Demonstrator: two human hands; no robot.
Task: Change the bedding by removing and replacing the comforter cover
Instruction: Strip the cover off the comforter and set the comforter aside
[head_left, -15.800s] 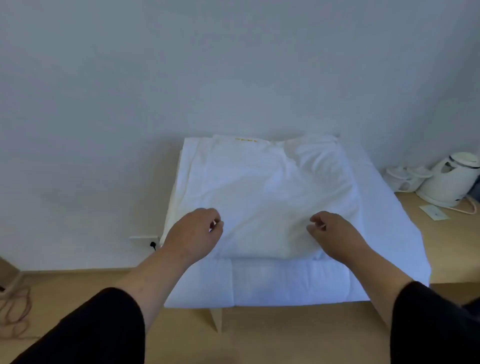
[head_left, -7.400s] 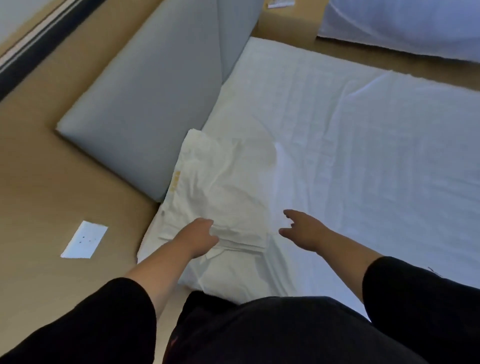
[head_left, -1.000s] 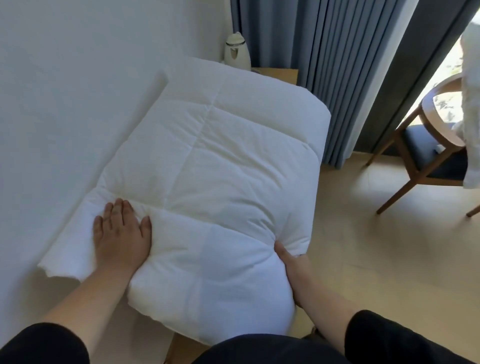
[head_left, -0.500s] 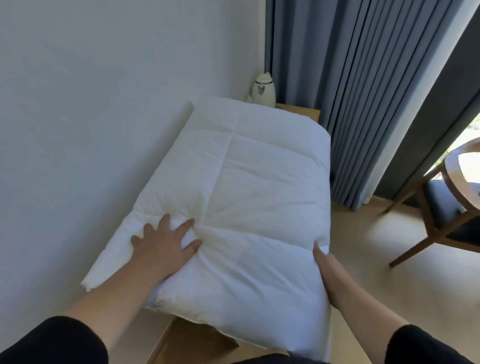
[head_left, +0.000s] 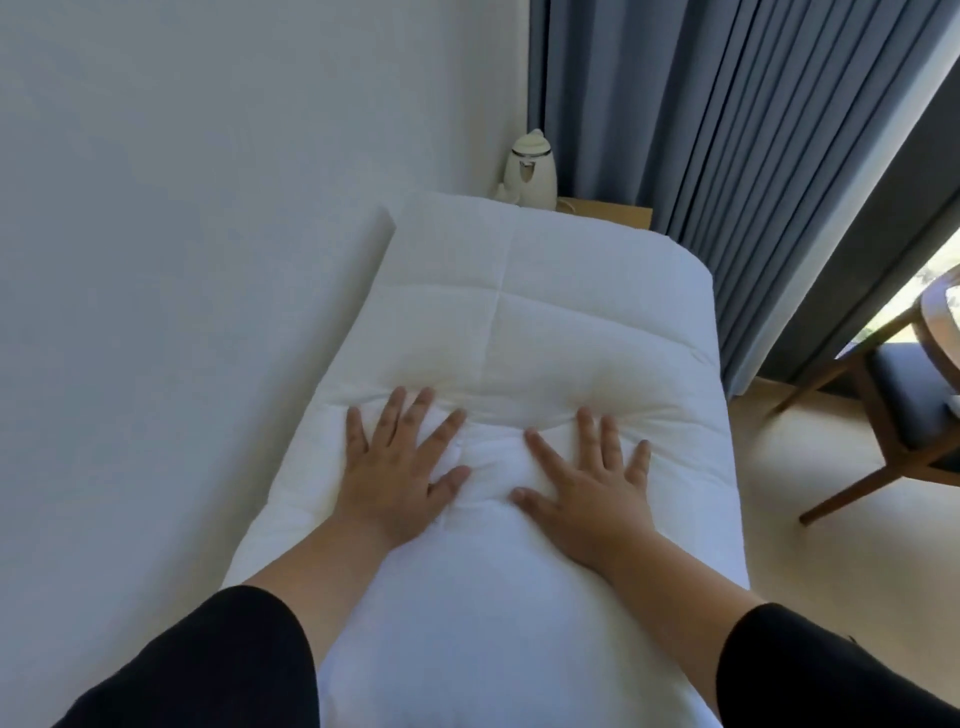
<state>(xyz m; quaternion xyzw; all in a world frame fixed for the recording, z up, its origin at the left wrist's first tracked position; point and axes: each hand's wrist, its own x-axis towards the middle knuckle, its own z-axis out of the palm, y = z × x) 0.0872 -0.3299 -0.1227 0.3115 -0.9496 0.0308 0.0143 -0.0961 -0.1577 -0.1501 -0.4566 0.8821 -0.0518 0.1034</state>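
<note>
- White quilted comforter (head_left: 545, 332), folded into a thick bundle, lies lengthwise beside the pale wall (head_left: 208, 208), stretching away from the person toward the far corner.
- Left hand (head_left: 395, 467) lies flat on top of the comforter, fingers straight and spread, palm pressing down; it grips nothing.
- Right hand (head_left: 587, 483) lies just beside the left one, apart from it, also flat with spread fingers pressing into the fabric and clasping nothing.
- Between the two thumbs the fabric bunches into small creases, and a stitched seam runs across just beyond the fingertips.
- Both forearms are bare, with black sleeves (head_left: 208, 665) pushed up at the near edge of the view.
- Beyond the hands, past the far end of the comforter, a white kettle (head_left: 531, 171) stands on a wooden surface (head_left: 608, 213), near the corner of the wall.
- Blue-grey curtains (head_left: 727, 130) hang to the right of the hands, behind the comforter's right edge.
- Further right of the right hand, a wooden chair (head_left: 893, 410) with a dark seat stands on the light floor (head_left: 831, 545), well apart from the comforter.
- What holds the comforter up is hidden beneath it; possibly the same wooden surface.
</note>
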